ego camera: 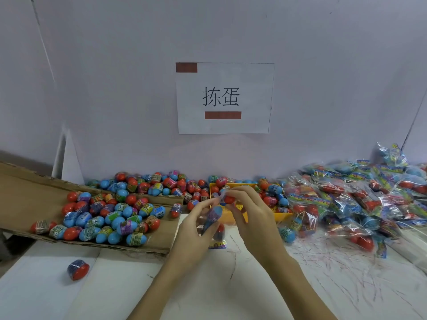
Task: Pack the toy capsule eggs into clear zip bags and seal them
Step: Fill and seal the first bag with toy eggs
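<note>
Bag in hand: a clear plastic zip bag (pixel 213 224) hangs upright between both hands above the white scuffed bench (pixel 254 285), with a blue-and-purple capsule egg (pixel 215 212) and a red one below it inside.
Left hand (pixel 196 229): fingers curled, pinching the bag's upper left side.
Right hand (pixel 248 211): fingers pinch the bag mouth, where a red-tipped egg (pixel 229 199) sits; whether it is going in is unclear.
Done: a large heap of filled clear bags (pixel 351 199) lies on the right.
Left: many loose red and blue eggs (pixel 106 218) on the brown cardboard sheet (pixel 27 195) and around the yellow plastic tray (pixel 279 219); one stray egg (pixel 78 269) lies near the bench's front left.
Judgement: well under way; this bag looks unsealed, and plenty remains.
</note>
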Demonstrator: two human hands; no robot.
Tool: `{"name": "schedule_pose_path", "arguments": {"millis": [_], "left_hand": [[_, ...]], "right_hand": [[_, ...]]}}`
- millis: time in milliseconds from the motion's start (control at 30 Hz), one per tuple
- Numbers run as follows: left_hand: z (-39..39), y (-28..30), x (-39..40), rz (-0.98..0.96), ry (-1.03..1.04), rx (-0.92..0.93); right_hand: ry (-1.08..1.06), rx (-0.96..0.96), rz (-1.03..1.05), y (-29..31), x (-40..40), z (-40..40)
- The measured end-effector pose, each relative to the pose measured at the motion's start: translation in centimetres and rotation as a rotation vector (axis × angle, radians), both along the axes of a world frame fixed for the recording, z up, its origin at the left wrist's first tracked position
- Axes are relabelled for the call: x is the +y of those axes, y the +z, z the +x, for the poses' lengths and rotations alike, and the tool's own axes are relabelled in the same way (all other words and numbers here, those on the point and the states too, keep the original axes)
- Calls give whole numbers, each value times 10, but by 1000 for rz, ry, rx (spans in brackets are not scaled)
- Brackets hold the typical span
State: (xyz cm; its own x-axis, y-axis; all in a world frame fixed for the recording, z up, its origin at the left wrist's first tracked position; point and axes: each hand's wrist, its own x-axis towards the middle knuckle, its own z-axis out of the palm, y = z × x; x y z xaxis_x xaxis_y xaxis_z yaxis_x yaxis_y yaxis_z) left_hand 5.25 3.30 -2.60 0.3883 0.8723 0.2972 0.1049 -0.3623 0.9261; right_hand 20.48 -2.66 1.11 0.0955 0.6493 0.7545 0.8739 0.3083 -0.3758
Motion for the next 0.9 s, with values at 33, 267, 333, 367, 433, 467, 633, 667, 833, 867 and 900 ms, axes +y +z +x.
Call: {"name": "schedule_pose_path", "arguments": {"millis": [33,267,333,367,433,467,633,667,833,867,900], "left_hand": [[0,0,-1,-1,-2,0],[-2,1,1,-42,37,-34],[-2,2,1,-37,20,-32],[-1,2,1,-35,11,-31],[-1,2,0,-34,0,-38],[-1,2,0,-32,-1,-41],[-1,2,-1,-15,6,-29],[-1,2,-1,-13,14,-28],[-3,4,0,-103,-29,-131],[-3,4,0,-116,-40,-138],[-4,4,0,-124,-45,-140]], "right_hand": [[-10,-51,-9,-1,-1,1],[32,-22,-178,1,-4,3],[58,-29,-194,2,-5,2],[64,-24,-186,2,-5,1],[65,2,-168,3,-6,1],[61,12,-169,3,-6,2],[47,19,-218,5,-7,7],[67,20,-243,5,-8,7],[111,-30,-404,7,-6,7],[104,-33,-407,7,-5,7],[98,-31,-399,7,-5,7]]}}
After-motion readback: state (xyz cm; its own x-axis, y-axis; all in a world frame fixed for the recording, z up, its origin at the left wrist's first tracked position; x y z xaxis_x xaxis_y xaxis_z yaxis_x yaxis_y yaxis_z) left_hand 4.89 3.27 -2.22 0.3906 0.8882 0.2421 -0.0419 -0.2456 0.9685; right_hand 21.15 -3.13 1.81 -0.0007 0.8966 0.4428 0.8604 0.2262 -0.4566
